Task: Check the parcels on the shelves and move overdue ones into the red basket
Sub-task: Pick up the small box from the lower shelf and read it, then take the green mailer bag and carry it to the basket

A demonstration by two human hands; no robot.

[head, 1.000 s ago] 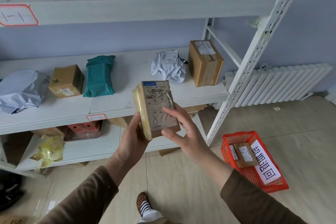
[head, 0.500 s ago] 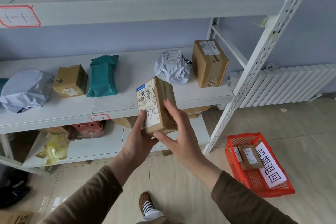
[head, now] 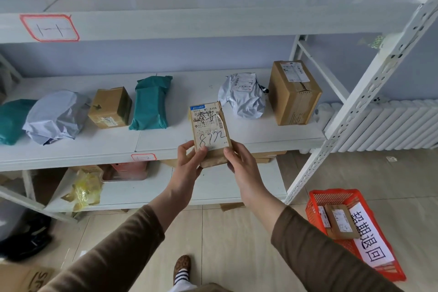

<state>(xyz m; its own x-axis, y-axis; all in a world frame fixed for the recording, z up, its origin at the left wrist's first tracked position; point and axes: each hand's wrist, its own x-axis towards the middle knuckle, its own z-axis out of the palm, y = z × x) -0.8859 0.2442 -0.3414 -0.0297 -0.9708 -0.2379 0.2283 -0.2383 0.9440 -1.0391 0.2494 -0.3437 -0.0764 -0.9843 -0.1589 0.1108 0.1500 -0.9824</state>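
I hold a small brown parcel [head: 209,130] upright in front of the middle shelf [head: 248,141], its label with handwritten "872" facing me. My left hand [head: 189,161] grips its lower left edge and my right hand [head: 239,161] grips its lower right edge. The red basket [head: 331,199] stands on the floor at the lower right, with a white sign and a small brown box [head: 341,224] inside.
The middle shelf carries a tall brown box [head: 294,95], a grey bag [head: 244,97], a green bag [head: 150,103], a small brown box [head: 111,108] and another grey bag [head: 55,117]. A white shelf post [head: 355,106] rises between me and the basket. A radiator [head: 391,125] lines the wall.
The parcel has been turned so its labelled face points flat at me and lifted slightly. Both hands have shifted down to its lower edges.
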